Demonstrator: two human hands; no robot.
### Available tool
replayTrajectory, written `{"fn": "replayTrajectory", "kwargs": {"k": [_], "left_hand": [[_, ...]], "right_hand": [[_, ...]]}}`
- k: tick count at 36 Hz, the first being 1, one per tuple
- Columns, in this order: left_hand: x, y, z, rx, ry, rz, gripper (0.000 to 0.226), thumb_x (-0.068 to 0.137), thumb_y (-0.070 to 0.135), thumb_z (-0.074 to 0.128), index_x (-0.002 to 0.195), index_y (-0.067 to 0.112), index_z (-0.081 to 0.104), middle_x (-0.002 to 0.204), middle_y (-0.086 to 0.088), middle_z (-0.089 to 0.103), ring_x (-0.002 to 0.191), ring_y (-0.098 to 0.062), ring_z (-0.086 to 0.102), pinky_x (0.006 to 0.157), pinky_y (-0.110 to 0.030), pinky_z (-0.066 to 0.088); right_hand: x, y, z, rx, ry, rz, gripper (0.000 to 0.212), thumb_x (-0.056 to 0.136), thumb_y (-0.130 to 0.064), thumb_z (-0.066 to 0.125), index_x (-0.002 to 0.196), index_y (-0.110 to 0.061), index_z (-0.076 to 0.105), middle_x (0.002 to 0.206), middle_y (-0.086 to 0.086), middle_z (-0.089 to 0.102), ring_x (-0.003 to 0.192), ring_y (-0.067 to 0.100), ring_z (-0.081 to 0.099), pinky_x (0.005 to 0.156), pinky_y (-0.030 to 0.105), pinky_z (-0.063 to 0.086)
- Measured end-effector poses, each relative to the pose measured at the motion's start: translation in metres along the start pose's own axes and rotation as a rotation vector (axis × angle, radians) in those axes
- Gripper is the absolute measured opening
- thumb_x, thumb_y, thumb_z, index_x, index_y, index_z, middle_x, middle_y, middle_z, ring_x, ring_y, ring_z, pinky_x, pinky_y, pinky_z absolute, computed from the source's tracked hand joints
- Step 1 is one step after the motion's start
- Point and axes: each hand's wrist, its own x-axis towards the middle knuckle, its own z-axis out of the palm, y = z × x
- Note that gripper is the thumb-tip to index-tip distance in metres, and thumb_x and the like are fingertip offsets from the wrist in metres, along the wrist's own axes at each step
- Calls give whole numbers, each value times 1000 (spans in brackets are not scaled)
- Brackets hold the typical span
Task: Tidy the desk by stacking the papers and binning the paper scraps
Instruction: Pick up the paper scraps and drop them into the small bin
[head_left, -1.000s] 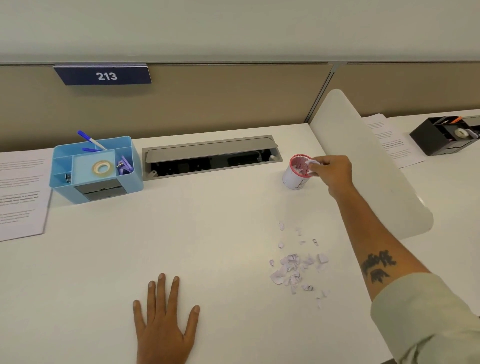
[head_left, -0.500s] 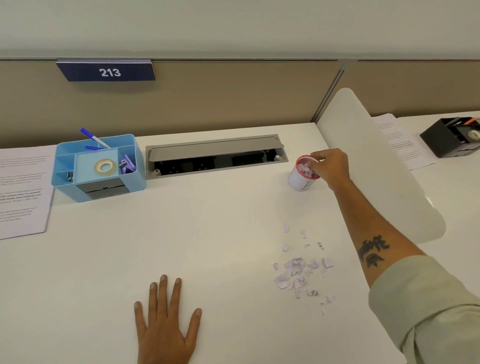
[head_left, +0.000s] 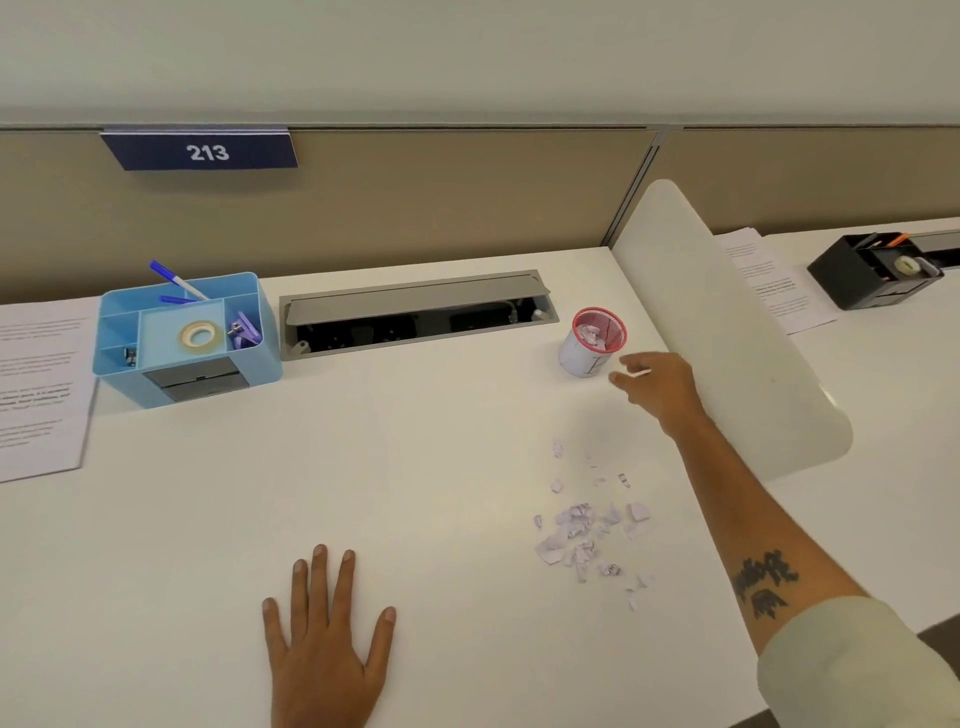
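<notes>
A small cup-shaped bin with a red mesh rim (head_left: 597, 343) stands at the back right of the white desk (head_left: 415, 467) and holds torn paper. My right hand (head_left: 662, 387) hovers just right of and in front of the bin, fingers curled, with a thin white sliver of paper pinched at the fingertips. A pile of torn paper scraps (head_left: 587, 530) lies on the desk below that hand. Printed papers (head_left: 36, 384) lie at the far left edge. My left hand (head_left: 324, 639) rests flat on the desk near the front, fingers spread, holding nothing.
A blue desk organiser (head_left: 187, 338) with pens and tape stands at the back left. An open grey cable tray (head_left: 415, 312) is set into the desk's rear. A white divider panel (head_left: 727, 332) bounds the right side; beyond it lie another paper (head_left: 774, 280) and a black organiser (head_left: 878, 270).
My right hand has pulled back from the rim of the red bin toward me and to the right. The left hand has stayed flat on the desk.
</notes>
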Motion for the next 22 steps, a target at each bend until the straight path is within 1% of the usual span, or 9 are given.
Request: {"fn": "replayTrajectory", "kwargs": {"k": [4,7,9,12,16,19,22], "left_hand": [[-1,0,0,-7,9,6,88,96,77,18,167,26,29,178,0,13,165,-26,15,129,-64,11],[-2,0,0,-7,13,12,87,96,76,20,168,27,28,179,-1,12,165,-25,13,130,-64,11],[-2,0,0,-4,11,11,86,96,74,24,168,28,26,179,0,10,165,-25,11,130,-64,11],[-3,-2,0,0,5,9,85,95,71,31,169,28,23,179,1,7,166,-23,7,130,-64,10],[-4,-2,0,7,6,7,85,95,71,32,169,29,21,179,1,5,166,-22,5,130,-64,8],[-3,-1,0,11,5,4,85,96,71,31,169,30,20,179,2,4,166,-22,3,130,-63,8],[-4,0,-2,13,15,11,85,95,71,32,169,28,23,179,0,7,166,-24,7,130,-63,10]], "right_hand": [[-33,27,2,-54,-101,75,43,81,-33,88,121,-21,77,120,4,72,102,33,74,99,47,59],[-59,42,0,-184,-176,93,53,86,-38,85,133,-17,71,128,6,69,117,28,68,108,40,52],[-73,55,1,-278,-227,94,60,88,-40,82,139,-15,66,134,11,66,122,27,65,107,37,49],[-92,76,1,-360,-276,103,64,89,-45,79,143,-16,61,139,15,59,123,29,63,106,37,49],[-117,94,0,-398,-294,122,71,88,-54,77,145,-17,55,142,14,51,130,32,57,108,41,49],[-133,101,-4,-379,-327,149,85,83,-64,78,150,-20,48,147,10,44,136,31,52,113,44,47],[-149,107,-9,-339,-385,184,107,74,-67,84,158,-22,36,155,8,32,143,31,47,117,46,43]]}}
